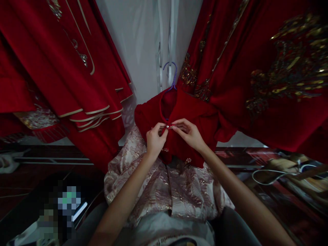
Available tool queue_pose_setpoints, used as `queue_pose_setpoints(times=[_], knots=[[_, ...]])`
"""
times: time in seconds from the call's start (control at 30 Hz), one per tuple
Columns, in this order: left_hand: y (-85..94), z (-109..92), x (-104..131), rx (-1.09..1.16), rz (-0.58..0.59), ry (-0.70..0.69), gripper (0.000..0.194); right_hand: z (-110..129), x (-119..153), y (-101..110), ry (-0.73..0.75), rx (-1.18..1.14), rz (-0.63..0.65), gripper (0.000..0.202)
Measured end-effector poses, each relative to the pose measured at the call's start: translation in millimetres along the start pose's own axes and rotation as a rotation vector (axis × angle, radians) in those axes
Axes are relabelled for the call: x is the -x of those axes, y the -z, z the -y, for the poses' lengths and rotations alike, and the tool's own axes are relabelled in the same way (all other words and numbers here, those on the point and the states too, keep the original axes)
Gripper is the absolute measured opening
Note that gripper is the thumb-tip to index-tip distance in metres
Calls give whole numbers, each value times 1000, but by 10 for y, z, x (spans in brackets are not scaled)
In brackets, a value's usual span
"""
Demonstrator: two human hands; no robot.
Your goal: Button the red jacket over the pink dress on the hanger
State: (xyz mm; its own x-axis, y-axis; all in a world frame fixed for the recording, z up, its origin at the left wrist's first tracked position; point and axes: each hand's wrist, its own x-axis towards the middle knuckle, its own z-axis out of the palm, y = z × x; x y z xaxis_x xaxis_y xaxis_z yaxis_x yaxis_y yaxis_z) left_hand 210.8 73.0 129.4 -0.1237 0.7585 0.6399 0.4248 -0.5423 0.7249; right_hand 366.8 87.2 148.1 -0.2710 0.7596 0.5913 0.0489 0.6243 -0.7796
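A short red jacket point(197, 119) on a purple hanger point(174, 77) lies in front of me at lap height. At its collar, my left hand point(156, 138) and my right hand point(189, 135) meet, fingertips pinched on a small pearl-like button point(168, 126) and its fastening. Both hands are closed there, nearly touching. Lower on the front sit two small beaded ornaments, one of them a flower-shaped brooch point(188, 160). Beneath the jacket a shiny pink-and-silver brocade skirt point(153, 191) spreads over my lap.
Red garments with cream piping point(87, 85) hang at the left. A red garment with gold sequins point(289, 68) hangs at the right. Behind is a pale wall point(133, 37). Bundled items with a white cord point(269, 171) lie on the right floor.
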Motion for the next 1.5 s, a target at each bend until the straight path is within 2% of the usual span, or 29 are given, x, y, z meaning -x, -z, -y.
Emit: queue_pose_setpoints(times=[0.13, 0.27, 0.37, 0.53, 0.77, 0.97, 1.23, 1.37, 1.5], knots=[[78, -44, -62, -167, 123, -124, 10, 3, -10, -19, 14, 26, -61, 22], [147, -71, -132, -202, 251, -203, 12, 32, -26, -39, 30, 54, -115, 21], [180, -108, -173, -198, 302, -224, 12, 67, -18, -57, 40, 91, -148, 22], [176, -167, -228, -126, 342, -232, 7, 124, 35, -69, 69, 139, -202, 24], [168, -158, -273, -178, 363, -261, 7, 104, 32, -3, 62, 128, -152, 28], [216, -210, -309, -292, 410, -315, 10, 55, 12, 54, 25, 65, -94, 31], [263, -289, -416, -473, 509, -470, 17, -8, -49, 75, -11, 33, -105, 34], [228, -261, -471, -508, 532, -519, 19, -81, -73, 95, -22, 27, -101, 38], [128, -149, -466, -458, 537, -532, 17, -172, -85, 107, -46, 63, -88, 37]])
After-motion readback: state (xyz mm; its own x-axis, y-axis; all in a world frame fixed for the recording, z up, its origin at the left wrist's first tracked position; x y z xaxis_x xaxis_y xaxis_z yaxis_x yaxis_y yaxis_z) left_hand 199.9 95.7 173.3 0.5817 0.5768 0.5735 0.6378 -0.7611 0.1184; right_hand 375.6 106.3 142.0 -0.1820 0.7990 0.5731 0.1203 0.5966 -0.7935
